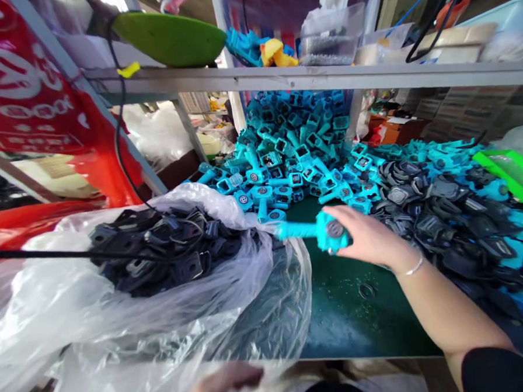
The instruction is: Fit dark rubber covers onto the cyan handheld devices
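Note:
My right hand [364, 237] is closed around the square head of a turquoise plastic part with a ribbed handle [302, 230]. A round dark emblem shows on its head, and the handle points left, over the edge of a clear plastic bag [232, 303]. At the bottom edge my left hand [227, 380] is blurred and partly cut off, near the bag's lower side; its fingers are too smeared to read. Black plastic pieces [154, 248] lie in the bag's mouth. Beyond my right hand rises a heap of similar turquoise parts [294, 141].
On the green tabletop [350, 314] lies a small dark ring [366, 291]. More black pieces [437, 204] are piled at the right, by a bright green tray [514, 174]. A shelf [290, 79] crosses above the heap. A black cable [118, 127] hangs at left.

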A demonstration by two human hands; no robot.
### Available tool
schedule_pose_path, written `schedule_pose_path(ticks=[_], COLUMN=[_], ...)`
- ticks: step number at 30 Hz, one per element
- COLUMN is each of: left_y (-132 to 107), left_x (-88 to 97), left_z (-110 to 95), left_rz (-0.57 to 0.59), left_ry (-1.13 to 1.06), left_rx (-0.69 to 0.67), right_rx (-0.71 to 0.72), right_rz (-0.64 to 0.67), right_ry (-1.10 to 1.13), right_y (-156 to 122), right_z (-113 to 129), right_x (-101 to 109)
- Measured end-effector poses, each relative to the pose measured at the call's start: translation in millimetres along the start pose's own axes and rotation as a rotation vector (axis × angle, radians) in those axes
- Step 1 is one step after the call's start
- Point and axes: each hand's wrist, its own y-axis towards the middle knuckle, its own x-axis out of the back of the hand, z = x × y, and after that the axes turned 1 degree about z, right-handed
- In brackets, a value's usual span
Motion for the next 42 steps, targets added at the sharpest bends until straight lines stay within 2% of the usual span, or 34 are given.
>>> schedule_pose_path(ticks=[2,4,5,7,10,12,14,18,19,20,21,22,24,25,27,29,31,33,35,37,39,42], left_y=[-13,-9,-2,13,20,12,-1,-24,-29,-34,-39,-44,-53,-57,-61,-61,-58,-54,-51,-46,-39,-22], left_x=[-19.4,-42.7,-51.8,-59.6,-46.9,-32.9,-20.9,3.0,11.3,20.6,30.4,39.8,55.1,60.1,64.7,65.0,65.7,68.9,72.2,70.0,58.3,26.5], left_z=[-10,-17,-18,-14,10,31,52,81,85,90,94,99,108,112,116,116,113,109,104,95,82,64], left_rz=[-0.011,-0.019,-0.017,0.032,0.196,0.236,0.165,-0.041,-0.072,-0.098,-0.123,-0.156,-0.243,-0.274,-0.268,-0.152,-0.042,-0.016,-0.071,-0.160,-0.258,-0.372], left_ry=[0.165,0.478,0.530,0.511,0.269,0.015,-0.231,-0.458,-0.482,-0.504,-0.526,-0.546,-0.581,-0.596,-0.621,-0.624,-0.614,-0.604,-0.604,-0.609,-0.620,-0.623], left_rx=[-0.089,-0.260,-0.274,-0.164,0.011,0.087,0.148,0.197,0.211,0.234,0.263,0.286,0.280,0.250,0.169,0.132,0.109,0.085,0.064,0.069,0.062,0.063], right_rx=[0.256,0.421,0.467,0.492,0.451,0.484,0.547,0.588,0.609,0.633,0.651,0.631,0.489,0.334,0.166,0.083,0.030,-0.031,-0.103,-0.157,-0.175,-0.164], right_rz=[0.106,0.184,0.210,0.251,0.330,0.380,0.327,-0.014,-0.021,0.039,0.156,0.291,0.498,0.501,0.401,0.362,0.354,0.330,0.296,0.305,0.359,0.428], right_ry=[0.024,0.062,0.093,0.190,0.387,0.487,0.524,0.534,0.562,0.605,0.654,0.687,0.680,0.616,0.526,0.490,0.499,0.543,0.619,0.720,0.826,0.954], right_y=[-7,-10,-11,-12,-12,-15,-22,-37,-35,-29,-18,-2,42,67,116,154,176,179,167,144,114,62], right_z=[46,82,94,105,103,104,113,141,145,147,148,147,142,139,136,135,137,139,140,135,128,118], right_x=[-9,-20,-24,-27,-28,-37,-59,-121,-133,-143,-150,-155,-161,-164,-175,-189,-202,-209,-207,-196,-177,-139])
